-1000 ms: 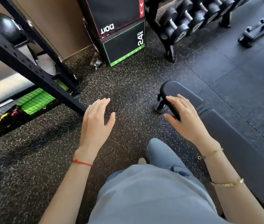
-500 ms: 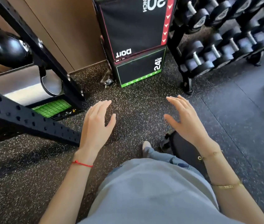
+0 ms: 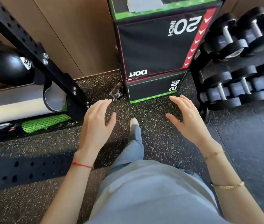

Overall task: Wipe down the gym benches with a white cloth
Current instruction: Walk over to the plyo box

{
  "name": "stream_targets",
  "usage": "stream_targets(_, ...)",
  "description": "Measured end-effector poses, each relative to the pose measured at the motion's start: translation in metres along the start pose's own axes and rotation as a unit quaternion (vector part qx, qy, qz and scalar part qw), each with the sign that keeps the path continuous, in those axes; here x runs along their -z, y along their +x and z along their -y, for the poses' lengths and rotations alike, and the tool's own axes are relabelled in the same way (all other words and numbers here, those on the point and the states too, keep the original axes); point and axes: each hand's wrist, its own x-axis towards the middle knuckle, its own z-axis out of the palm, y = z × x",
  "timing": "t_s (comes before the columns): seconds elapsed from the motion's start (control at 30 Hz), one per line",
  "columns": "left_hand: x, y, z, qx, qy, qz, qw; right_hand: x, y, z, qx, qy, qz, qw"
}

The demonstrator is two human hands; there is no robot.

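Gym floor (image 3: 152, 126), speckled rubber: bench gone from view since a second ago; left hand (image 3: 95, 126) and right hand (image 3: 189, 122) fingers spread, empty; no cloth seen, wiping not begun.

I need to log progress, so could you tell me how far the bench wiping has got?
Nothing visibly done: no bench is in view. In hand: nothing, as the left hand and right hand are open and empty. A whitish cloth-like thing lies on the plyo box; fetching a cloth and wiping remain.
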Motion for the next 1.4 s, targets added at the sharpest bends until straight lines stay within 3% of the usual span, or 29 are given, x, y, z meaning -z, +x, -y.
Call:
stream_targets(0.37, -0.008, 0.264, 0.026, -0.029, 0.014, -0.028, 0.999, 0.017, 0.269, -0.014, 0.023, 0.02, -0.018, 0.999)
stream_targets(0.67, -0.026, 0.417, 0.022, -0.036, 0.012, -0.015, 0.999, 0.033, 0.413, -0.039, 0.012, 0.035, -0.022, 0.999)
stream_targets(1.03, -0.074, 0.539, -0.003, 0.019, 0.001, -0.015, 1.0, 0.05, 0.56, -0.085, 0.077, 0.016, 0.001, 0.997)
stream_targets(1.4, -0.109, 0.588, 0.004, 0.048, 0.015, 0.01, 0.999, 0.023, 0.689, -0.094, 0.147, -0.141, 0.092, 0.975)
